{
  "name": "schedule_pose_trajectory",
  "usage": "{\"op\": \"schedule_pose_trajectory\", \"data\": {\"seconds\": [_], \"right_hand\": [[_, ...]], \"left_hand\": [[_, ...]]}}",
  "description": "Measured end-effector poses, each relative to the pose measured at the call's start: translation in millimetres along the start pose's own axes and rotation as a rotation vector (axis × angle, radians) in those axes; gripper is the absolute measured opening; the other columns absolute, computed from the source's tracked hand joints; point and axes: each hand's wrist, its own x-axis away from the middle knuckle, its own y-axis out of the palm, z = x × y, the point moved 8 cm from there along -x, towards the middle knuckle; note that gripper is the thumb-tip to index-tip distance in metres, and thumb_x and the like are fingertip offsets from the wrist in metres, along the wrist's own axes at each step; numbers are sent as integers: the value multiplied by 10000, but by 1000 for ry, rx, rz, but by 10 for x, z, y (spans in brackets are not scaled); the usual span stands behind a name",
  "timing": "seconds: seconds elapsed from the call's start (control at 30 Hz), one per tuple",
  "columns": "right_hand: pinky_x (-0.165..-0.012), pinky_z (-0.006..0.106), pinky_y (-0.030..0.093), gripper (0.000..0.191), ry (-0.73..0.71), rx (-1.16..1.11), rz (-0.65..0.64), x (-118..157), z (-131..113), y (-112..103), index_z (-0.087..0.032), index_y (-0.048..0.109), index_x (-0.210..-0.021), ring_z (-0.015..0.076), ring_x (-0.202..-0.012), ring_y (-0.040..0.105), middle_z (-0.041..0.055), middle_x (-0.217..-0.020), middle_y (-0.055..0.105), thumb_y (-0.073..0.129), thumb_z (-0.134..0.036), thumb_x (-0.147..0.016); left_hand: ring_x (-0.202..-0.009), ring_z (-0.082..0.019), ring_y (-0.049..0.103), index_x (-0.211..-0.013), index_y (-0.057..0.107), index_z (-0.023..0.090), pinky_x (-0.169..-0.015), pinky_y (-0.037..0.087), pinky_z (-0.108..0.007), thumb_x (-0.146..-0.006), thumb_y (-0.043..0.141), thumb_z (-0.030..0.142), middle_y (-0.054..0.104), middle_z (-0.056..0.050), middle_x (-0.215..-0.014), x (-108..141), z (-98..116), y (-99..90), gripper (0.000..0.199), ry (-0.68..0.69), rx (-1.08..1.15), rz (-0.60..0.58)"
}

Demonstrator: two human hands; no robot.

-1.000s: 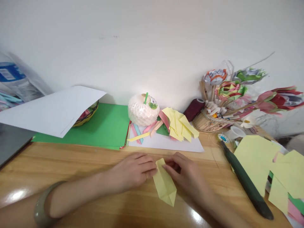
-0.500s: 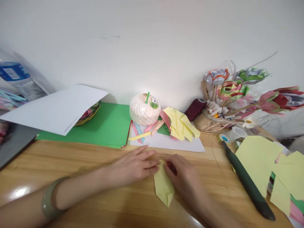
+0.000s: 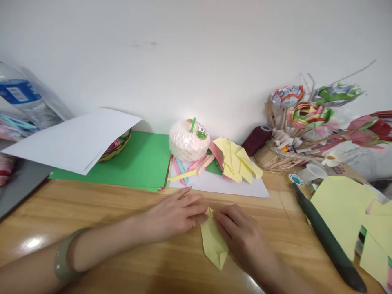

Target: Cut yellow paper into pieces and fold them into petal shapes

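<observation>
A small folded piece of yellow paper (image 3: pixel 214 241) lies on the wooden table, its pointed end toward me and creases near that tip. My left hand (image 3: pixel 183 212) reaches in from the left with fingers stretched out, the fingertips touching the paper's upper left edge. On the other side my right hand (image 3: pixel 241 228) has its fingers curled and pressed together at the paper's upper right edge, gripping or pressing it there. The right fingertips partly cover that edge. More folded yellow pieces (image 3: pixel 237 161) are piled behind the hands on a white sheet.
Green paper (image 3: pixel 143 163) and white sheets (image 3: pixel 73 141) lie at the left. A netted white fruit (image 3: pixel 189 141) stands behind. At the right are a dark green pen-like tool (image 3: pixel 329 239), yellow sheets (image 3: pixel 339 208), a maroon thread spool (image 3: pixel 257 141) and a basket (image 3: pixel 274 159) of paper flowers.
The view has shifted slightly, so the things at the right appear farther right. My right fingers have straightened and flattened a little against the paper's top edge; the left hand is nearly unchanged.
</observation>
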Motion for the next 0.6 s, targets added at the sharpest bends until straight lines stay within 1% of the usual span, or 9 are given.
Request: {"op": "schedule_pose_trajectory", "data": {"seconds": [0.07, 0.13, 0.23, 0.33, 0.47, 0.6], "right_hand": [[-619, 298, 466, 241, -53, 30, 3, -10, -43, -20, -126, 587, -966, 177, -746, 522, 89, -832, 595, 355, -106, -904], [-606, 299, 473, 279, -98, 52, -8, -25, -80, -32, -114, 593, -968, 178, -731, 523, 94, -813, 602, 321, -99, -909], [-615, 306, 486, 317, -157, 91, -8, -44, -134, -56, -86, 596, -983, 186, -735, 532, 105, -812, 612, 288, -79, -909], [-618, 314, 493, 317, -191, 112, -32, -50, -173, -53, -67, 597, -991, 196, -734, 539, 111, -803, 614, 292, -80, -906], [-602, 324, 498, 325, -167, 92, -95, -52, -166, -22, -80, 604, -985, 200, -722, 535, 104, -786, 608, 292, -70, -893], [-603, 324, 500, 327, -167, 84, -109, -54, -158, -14, -93, 597, -1003, 195, -721, 526, 97, -796, 606, 296, -59, -879]], "left_hand": [[-1266, -252, 354, -1259, 476, 186, -1072, 220, -478, -935, 433, 152, 550, -33, -1257, -4, 1, 1, 329, -3, 3, -6], [-1313, -257, 285, -1274, 460, 180, -1083, 205, -477, -937, 426, 152, 503, -26, -1318, -1, 10, 16, 340, 5, 19, -32], [-1361, -237, 182, -1311, 416, 173, -1104, 164, -467, -950, 398, 165, 435, -18, -1382, 10, 21, 48, 362, 18, 45, -74], [-1381, -213, 105, -1320, 401, 164, -1114, 139, -457, -962, 369, 178, 434, -20, -1382, 16, 32, 61, 360, 25, 58, -72], [-1377, -203, 133, -1300, 425, 155, -1118, 146, -447, -972, 340, 186, 457, -25, -1364, 10, 34, 58, 340, 19, 53, -63], [-1373, -190, 158, -1287, 440, 162, -1117, 170, -431, -960, 378, 179, 478, -29, -1347, 10, 37, 32, 333, 25, 31, -41]]}}
